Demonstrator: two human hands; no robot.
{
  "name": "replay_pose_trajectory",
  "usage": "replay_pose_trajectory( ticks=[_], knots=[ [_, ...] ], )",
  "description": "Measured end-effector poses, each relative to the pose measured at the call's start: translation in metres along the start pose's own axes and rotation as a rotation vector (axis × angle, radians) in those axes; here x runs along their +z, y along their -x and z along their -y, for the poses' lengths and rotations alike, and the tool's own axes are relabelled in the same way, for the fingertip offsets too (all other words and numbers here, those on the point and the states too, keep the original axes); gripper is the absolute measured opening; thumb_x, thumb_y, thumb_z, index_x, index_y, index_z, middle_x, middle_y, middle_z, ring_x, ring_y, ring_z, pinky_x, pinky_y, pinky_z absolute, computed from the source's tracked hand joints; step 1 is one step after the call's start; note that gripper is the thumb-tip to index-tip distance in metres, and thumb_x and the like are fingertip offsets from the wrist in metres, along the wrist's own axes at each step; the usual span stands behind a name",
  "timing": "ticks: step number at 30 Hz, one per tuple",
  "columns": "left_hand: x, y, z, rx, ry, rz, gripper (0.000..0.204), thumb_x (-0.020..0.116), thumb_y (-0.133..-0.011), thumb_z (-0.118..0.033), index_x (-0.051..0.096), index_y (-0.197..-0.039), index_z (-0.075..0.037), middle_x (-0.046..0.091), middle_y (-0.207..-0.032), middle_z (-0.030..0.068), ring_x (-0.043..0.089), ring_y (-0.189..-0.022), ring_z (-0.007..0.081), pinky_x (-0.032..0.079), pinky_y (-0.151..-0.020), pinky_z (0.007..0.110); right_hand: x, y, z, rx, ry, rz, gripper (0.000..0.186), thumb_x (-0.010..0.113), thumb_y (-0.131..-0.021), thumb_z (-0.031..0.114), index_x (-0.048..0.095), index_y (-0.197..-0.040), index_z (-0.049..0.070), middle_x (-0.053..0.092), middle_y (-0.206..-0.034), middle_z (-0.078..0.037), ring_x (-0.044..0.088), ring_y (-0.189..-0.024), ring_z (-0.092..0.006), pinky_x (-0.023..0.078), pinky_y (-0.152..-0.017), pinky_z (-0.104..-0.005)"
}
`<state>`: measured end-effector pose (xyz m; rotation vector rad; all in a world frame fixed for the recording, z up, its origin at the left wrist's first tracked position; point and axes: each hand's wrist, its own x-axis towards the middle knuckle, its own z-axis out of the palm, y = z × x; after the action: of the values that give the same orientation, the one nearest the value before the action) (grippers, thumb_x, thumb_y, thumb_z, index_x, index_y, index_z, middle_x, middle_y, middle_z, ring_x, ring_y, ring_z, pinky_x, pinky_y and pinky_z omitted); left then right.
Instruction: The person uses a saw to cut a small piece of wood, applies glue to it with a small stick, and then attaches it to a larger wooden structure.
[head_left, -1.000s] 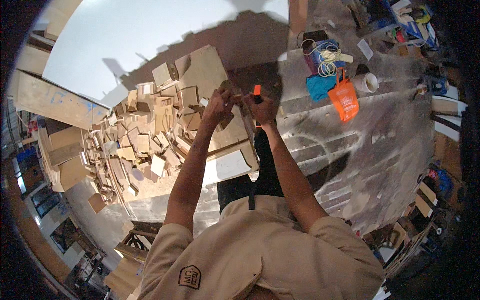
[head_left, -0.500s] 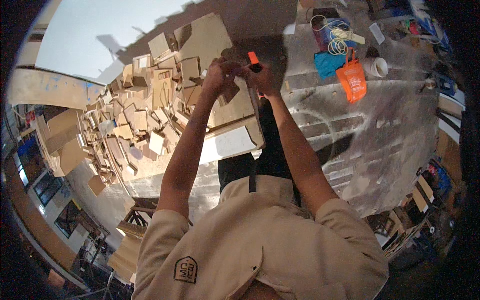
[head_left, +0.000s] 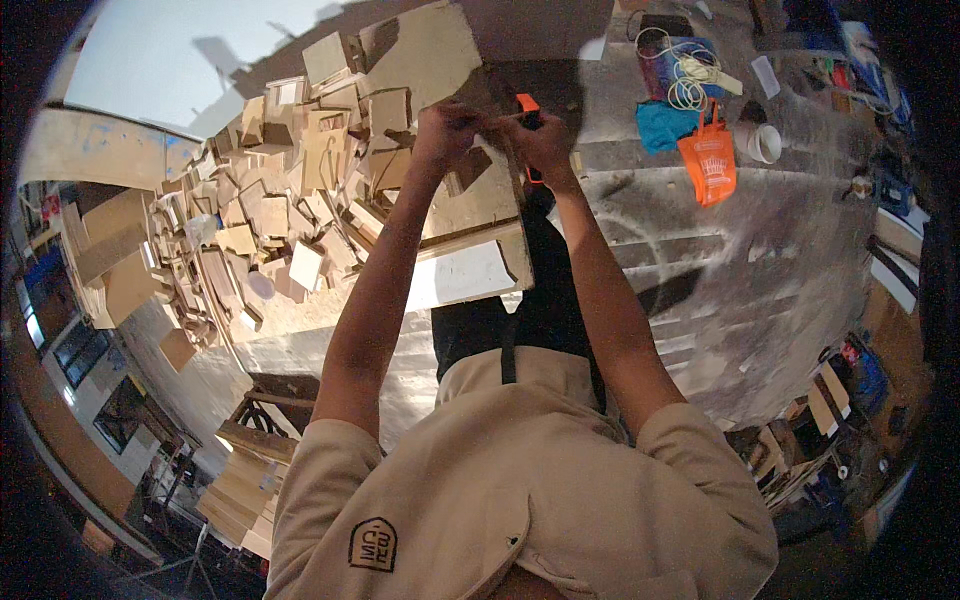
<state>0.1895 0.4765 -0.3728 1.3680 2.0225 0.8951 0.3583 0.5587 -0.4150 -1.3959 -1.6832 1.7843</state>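
My right hand [head_left: 543, 148] is closed round an orange-and-black tool [head_left: 527, 104]. Orange parts of it show above and below the fist, but its exact kind is hidden. Close to its left, my left hand [head_left: 444, 135] has its fingers drawn together. Whatever they pinch, if anything, is too small to make out. Both hands are over the right edge of a worktable [head_left: 486, 213], which casts off into shadow there. Many wood offcuts [head_left: 268, 217] are heaped left of my left hand.
A white sheet or panel [head_left: 465, 274] lies along the table's near edge. On the floor at right are an orange bag [head_left: 710, 168], a teal cloth [head_left: 662, 127], a coiled pale cord [head_left: 692, 82] and a white bucket [head_left: 765, 144]. Wooden boards [head_left: 240, 490] stand at lower left.
My hands have shifted slightly right in the picture, still close together. The orange-and-black tool has moved with my right hand. The whole view has also shifted a little.
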Motion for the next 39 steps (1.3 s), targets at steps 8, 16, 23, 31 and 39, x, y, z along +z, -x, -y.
replay_pose_trajectory(
  ticks=[8,16,23,31,39],
  knots=[
    [0.007,0.001,0.016,0.052,-0.038,-0.003,0.016,0.07,-0.076,-0.006,0.075,-0.091,-0.007,0.07,-0.087,0.0145,0.068,-0.078,0.0298,0.054,-0.072,0.037,-0.002,-0.001,-0.013,-0.035,-0.02,-0.002,0.026,0.076,-0.082,0.032,0.072,-0.086,0.006,0.064,-0.069,0.003,0.053,-0.062,-0.0052,0.042,-0.056,-0.0254],
    [0.008,-0.003,0.017,0.044,-0.07,0.058,0.016,0.07,-0.075,-0.007,0.075,-0.09,-0.008,0.069,-0.087,0.0155,0.068,-0.08,0.0311,0.054,-0.073,0.038,-0.005,-0.023,-0.051,-0.175,0.272,-0.137,0.025,0.075,-0.083,0.031,0.072,-0.088,0.006,0.064,-0.07,0.003,0.053,-0.061,-0.0062,0.041,-0.055,-0.0254],
    [-0.001,-0.01,0.008,0.038,-0.074,0.131,0.012,0.072,-0.075,-0.016,0.074,-0.085,-0.008,0.07,-0.084,0.0159,0.068,-0.076,0.0305,0.054,-0.072,0.039,-0.011,-0.008,-0.012,-0.02,0.007,-0.005,0.03,0.08,-0.078,0.036,0.072,-0.086,0.007,0.062,-0.066,0.003,0.053,-0.055,-0.0079,0.042,-0.051,-0.0264],
    [-0.009,-0.021,0.007,0.18,-0.258,0.196,0.016,0.072,-0.078,-0.023,0.074,-0.089,-0.011,0.071,-0.083,0.012,0.07,-0.077,0.0302,0.056,-0.07,0.038,-0.006,-0.028,-0.043,0.021,-0.096,0.043,0.037,0.085,-0.071,0.04,0.065,-0.074,0.01,0.058,-0.06,0.002,0.05,-0.046,-0.0078,0.039,-0.041,-0.0272],
    [0.004,-0.012,0.019,0.515,-0.453,0.231,0.019,0.063,-0.08,-0.017,0.073,-0.096,-0.014,0.068,-0.088,0.013,0.066,-0.083,0.0335,0.055,-0.074,0.042,-0.006,-0.02,-0.029,-0.162,0.192,-0.018,0.038,0.083,-0.072,0.044,0.073,-0.082,0.008,0.068,-0.071,0.0,0.059,-0.063,-0.0079,0.047,-0.058,-0.0263]
  ],
)
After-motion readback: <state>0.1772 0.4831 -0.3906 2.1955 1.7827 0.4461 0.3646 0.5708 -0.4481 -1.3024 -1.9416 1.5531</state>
